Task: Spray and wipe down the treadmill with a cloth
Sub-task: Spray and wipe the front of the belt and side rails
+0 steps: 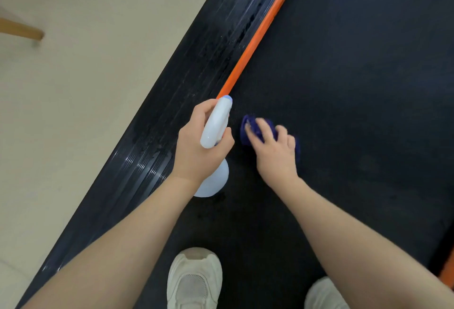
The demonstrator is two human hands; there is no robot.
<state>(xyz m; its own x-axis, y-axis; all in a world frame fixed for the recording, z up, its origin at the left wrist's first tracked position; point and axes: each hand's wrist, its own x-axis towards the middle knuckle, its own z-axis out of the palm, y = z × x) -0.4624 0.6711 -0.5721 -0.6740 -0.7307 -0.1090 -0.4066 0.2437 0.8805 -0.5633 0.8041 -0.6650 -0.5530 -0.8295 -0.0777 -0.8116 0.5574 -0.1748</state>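
The treadmill's black belt (344, 75) fills the right of the view, bordered on the left by an orange strip (260, 36) and a ribbed black side rail (196, 82) that looks wet in places. My left hand (194, 146) grips a white spray bottle (216, 124) by its neck, with the nozzle pointing away from me along the orange strip. My right hand (275, 151) presses a purple cloth (250, 127) flat on the belt just right of the bottle. The cloth is partly hidden under my fingers.
My two white shoes (194, 281) (324, 294) stand on the belt at the bottom. A beige floor (86, 100) lies left of the treadmill, with wooden furniture legs (22, 30) at the top left. An orange edge (447, 269) shows at the far lower right.
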